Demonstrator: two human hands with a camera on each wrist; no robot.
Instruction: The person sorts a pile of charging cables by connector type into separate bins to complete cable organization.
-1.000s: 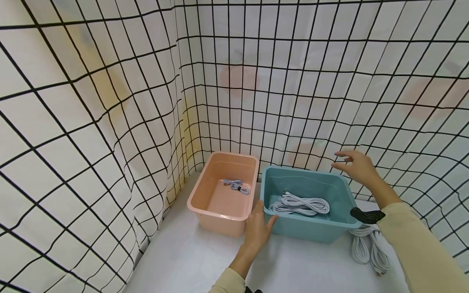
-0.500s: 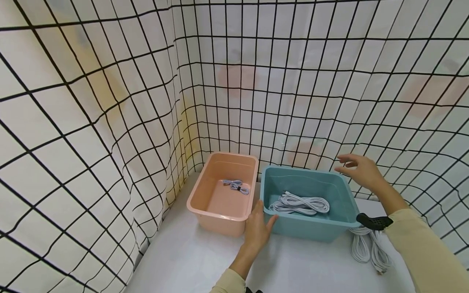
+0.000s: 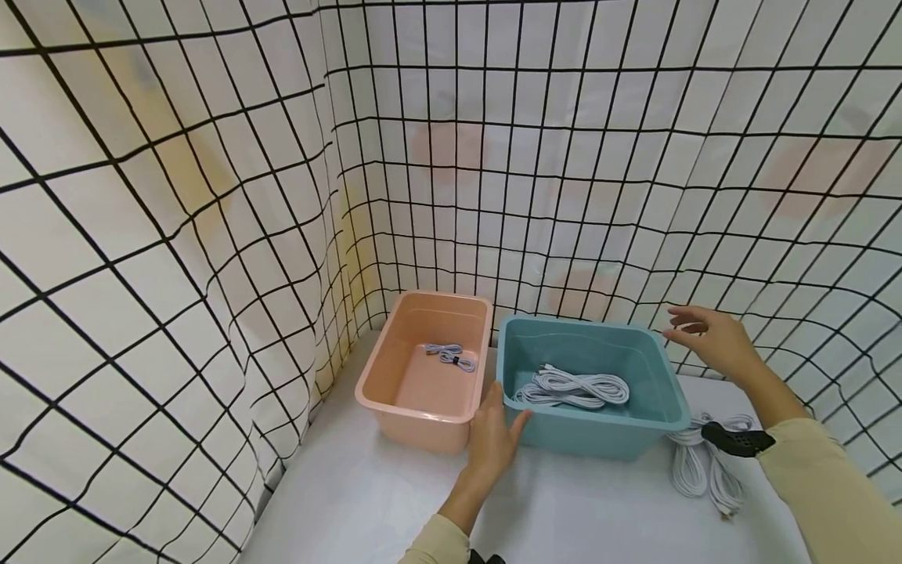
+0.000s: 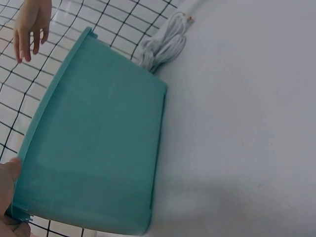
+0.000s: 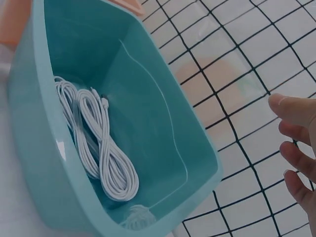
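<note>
**Two bins, one hand bracing, one hand in the air**

The left hand (image 3: 493,439) rests with straight fingers against the near-left corner of the teal bin (image 3: 599,435), in the gap beside the pink bin (image 3: 395,403); it grips nothing; the left wrist view shows only a sliver of it at the bin's edge. The right hand (image 3: 712,341) hangs in the air over the table, just past the teal bin's far-right corner, fingers spread and loose, holding nothing and touching nothing.

Risks, as I judge them: the left hand only presses on the teal bin, so a push from the right could slide the bin on the smooth white table (image 3: 395,501) into the pink bin, which stands almost against it; a reach by the right hand down to the loose cables (image 3: 705,470) on the table to the bin's right could snag a loop on the rim, since that bundle lies partly tucked against the bin's wall; loosely coiled cables tend to unravel if lifted by one strand.

The teal bin holds a white cable coil (image 5: 101,148) lying flat on its floor, towards the near side; the pink bin holds one small tied cable (image 3: 449,357) near its far wall; a gridded curtain (image 3: 211,196) closes in the left and far sides.
</note>
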